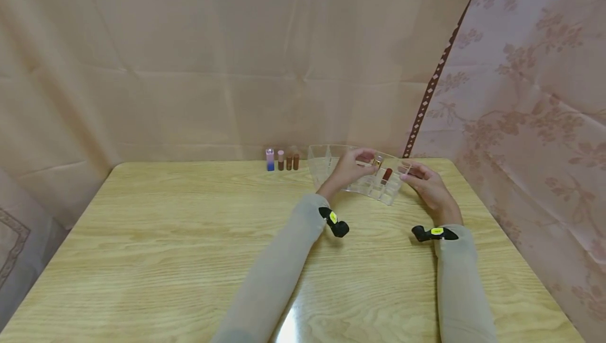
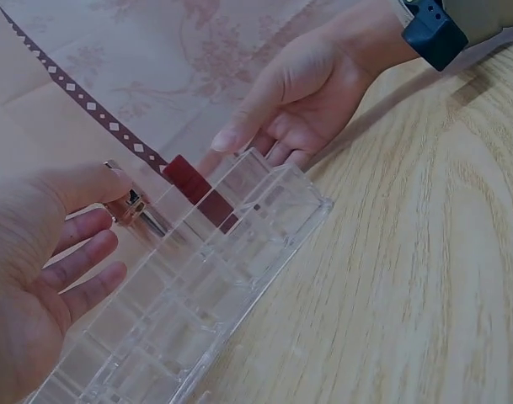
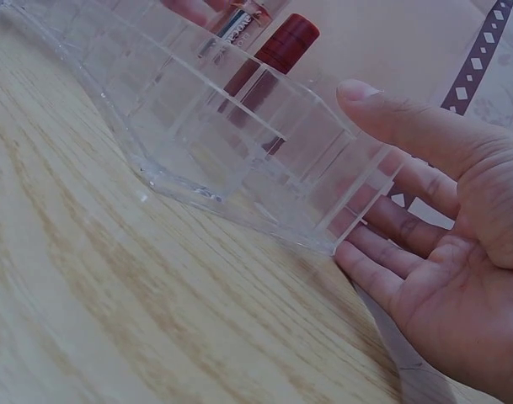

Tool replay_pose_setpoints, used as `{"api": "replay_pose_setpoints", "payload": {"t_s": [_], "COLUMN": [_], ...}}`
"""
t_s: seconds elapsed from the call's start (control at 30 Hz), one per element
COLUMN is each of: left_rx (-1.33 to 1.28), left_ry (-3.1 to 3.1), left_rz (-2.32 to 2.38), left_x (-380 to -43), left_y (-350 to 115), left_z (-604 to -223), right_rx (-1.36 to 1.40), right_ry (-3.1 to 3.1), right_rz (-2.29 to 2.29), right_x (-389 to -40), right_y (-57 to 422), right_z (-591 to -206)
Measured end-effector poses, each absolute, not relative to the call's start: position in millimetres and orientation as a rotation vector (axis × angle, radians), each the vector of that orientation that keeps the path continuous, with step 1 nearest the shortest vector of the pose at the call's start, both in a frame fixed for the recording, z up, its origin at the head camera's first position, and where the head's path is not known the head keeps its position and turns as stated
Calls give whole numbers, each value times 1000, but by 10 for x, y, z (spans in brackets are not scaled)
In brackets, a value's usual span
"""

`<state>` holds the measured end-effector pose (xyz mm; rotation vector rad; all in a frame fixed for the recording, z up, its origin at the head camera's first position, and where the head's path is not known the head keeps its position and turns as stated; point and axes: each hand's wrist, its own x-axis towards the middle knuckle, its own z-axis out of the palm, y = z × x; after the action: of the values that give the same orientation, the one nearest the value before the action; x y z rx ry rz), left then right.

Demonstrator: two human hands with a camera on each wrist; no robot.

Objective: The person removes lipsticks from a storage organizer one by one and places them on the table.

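Observation:
A clear acrylic lipstick organizer (image 1: 366, 194) with rows of compartments sits at the back right of the table. My left hand (image 1: 349, 168) reaches over its middle and pinches the top of a shiny-capped lip gloss tube (image 2: 136, 209), whose lower part is among the compartments. Beside it a dark red lipstick (image 3: 288, 44) stands tilted in a compartment near the right end. That right end is held by my right hand (image 1: 430, 188), thumb by the upper edge and fingers around the outer wall (image 3: 357, 220). In the head view, my left hand hides part of the organizer.
Left of the organizer several lip tubes stand in a row: a purple-blue one (image 1: 270, 160), a pink-capped one (image 1: 281, 160) and brown ones (image 1: 295, 162). Behind the wood-grain table (image 1: 189, 238) hangs a beige curtain (image 1: 199, 69); a floral cloth (image 1: 535, 96) hangs at the right.

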<state>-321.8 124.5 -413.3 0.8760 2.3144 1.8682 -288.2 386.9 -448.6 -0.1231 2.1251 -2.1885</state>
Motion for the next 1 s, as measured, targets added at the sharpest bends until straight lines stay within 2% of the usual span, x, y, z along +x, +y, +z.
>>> {"api": "replay_pose_setpoints", "payload": {"t_s": [0.5, 1.0], "left_rx": [874, 821], "left_ry": [2344, 2459], "left_rz": [1923, 1903], "left_x": [-3238, -3186], "left_y": [1316, 1365], "left_z": [-4245, -4254], "right_rx": [-66, -165], "right_ry": [2150, 2101], "right_rz": [-2161, -2222], "right_x": [-2895, -2892], "right_y": [3866, 3878], "right_z": [-4499, -4513]}}
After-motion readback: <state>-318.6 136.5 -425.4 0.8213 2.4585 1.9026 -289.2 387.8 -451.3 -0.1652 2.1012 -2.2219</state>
